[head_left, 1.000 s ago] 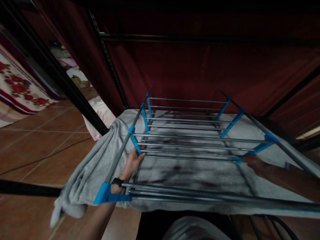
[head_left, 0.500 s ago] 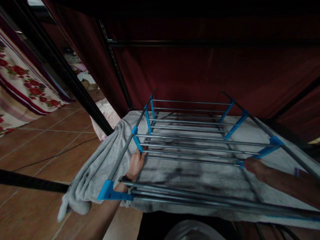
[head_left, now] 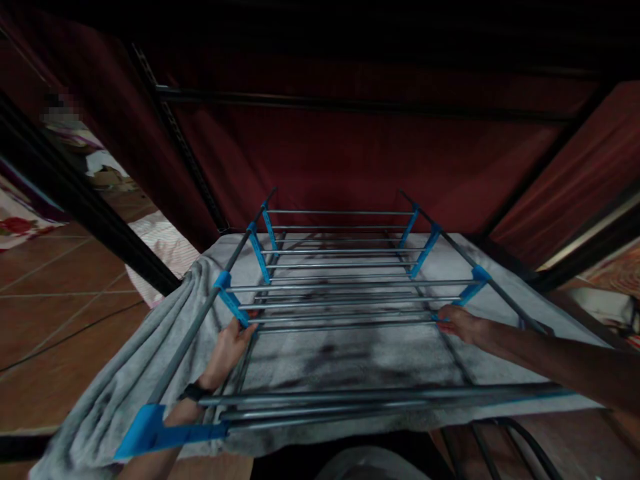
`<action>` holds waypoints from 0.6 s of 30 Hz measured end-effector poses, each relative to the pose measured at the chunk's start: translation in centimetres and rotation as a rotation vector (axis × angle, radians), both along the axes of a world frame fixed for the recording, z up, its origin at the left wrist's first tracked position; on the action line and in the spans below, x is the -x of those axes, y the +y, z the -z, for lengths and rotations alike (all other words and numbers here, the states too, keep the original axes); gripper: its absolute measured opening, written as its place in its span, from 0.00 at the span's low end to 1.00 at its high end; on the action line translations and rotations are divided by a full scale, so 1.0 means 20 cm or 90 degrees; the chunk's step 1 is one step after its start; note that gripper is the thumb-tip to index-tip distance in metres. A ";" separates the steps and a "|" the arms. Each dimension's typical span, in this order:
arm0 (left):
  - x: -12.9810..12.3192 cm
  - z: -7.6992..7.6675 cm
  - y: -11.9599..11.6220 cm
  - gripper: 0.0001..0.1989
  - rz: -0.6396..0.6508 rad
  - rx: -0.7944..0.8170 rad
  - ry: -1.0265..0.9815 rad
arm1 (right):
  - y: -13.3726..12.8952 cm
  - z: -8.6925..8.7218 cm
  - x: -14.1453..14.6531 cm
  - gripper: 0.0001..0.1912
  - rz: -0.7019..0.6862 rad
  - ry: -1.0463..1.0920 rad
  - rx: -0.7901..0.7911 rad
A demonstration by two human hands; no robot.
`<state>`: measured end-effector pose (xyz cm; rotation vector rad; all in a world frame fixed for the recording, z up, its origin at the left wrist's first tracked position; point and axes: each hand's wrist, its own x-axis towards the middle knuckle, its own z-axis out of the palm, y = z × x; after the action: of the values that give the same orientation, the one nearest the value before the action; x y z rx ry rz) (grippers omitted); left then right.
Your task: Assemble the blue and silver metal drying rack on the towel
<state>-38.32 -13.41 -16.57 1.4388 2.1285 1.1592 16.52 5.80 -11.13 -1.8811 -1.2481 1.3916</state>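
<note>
A shoe rack of grey metal tubes with blue plastic brackets lies on its side across a light grey blanket (head_left: 320, 357). My left hand (head_left: 229, 351), with a dark band on the wrist, is closed round the lower end of a left blue bracket (head_left: 231, 305), where the tubes meet it. On the other side, my right hand (head_left: 463, 325) grips the end of the matching right bracket (head_left: 471, 291). Thin metal tubes (head_left: 345, 326) span between the two hands. Nearest me, a larger blue bracket (head_left: 150, 432) carries several tubes that cross above my left forearm.
Dark red cloth (head_left: 340, 153) hangs behind the rack on a black metal frame (head_left: 183, 143). Bunched blanket folds (head_left: 145, 353) hang at the left. A striped cloth (head_left: 163, 243) and a thin cable (head_left: 70, 339) lie on the tiled floor (head_left: 60, 277).
The view has shifted to the right, so the rack appears further left and more level. Both hands keep hold of the rack's brackets.
</note>
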 end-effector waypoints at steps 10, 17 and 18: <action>0.09 0.09 -0.05 0.31 0.049 -0.050 -0.203 | -0.26 -0.38 0.25 0.15 -0.335 0.066 0.208; 0.12 0.00 -0.04 0.18 -0.013 -0.026 -0.142 | -0.26 -0.95 0.44 0.23 -0.649 0.151 0.071; 0.13 -0.02 -0.03 0.18 -0.032 -0.031 -0.132 | -0.22 -1.01 0.44 0.23 -0.627 0.142 0.018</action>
<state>-40.87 -14.00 -16.26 1.2314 2.0163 1.3251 7.76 1.45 9.03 -1.0473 -2.1573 1.9945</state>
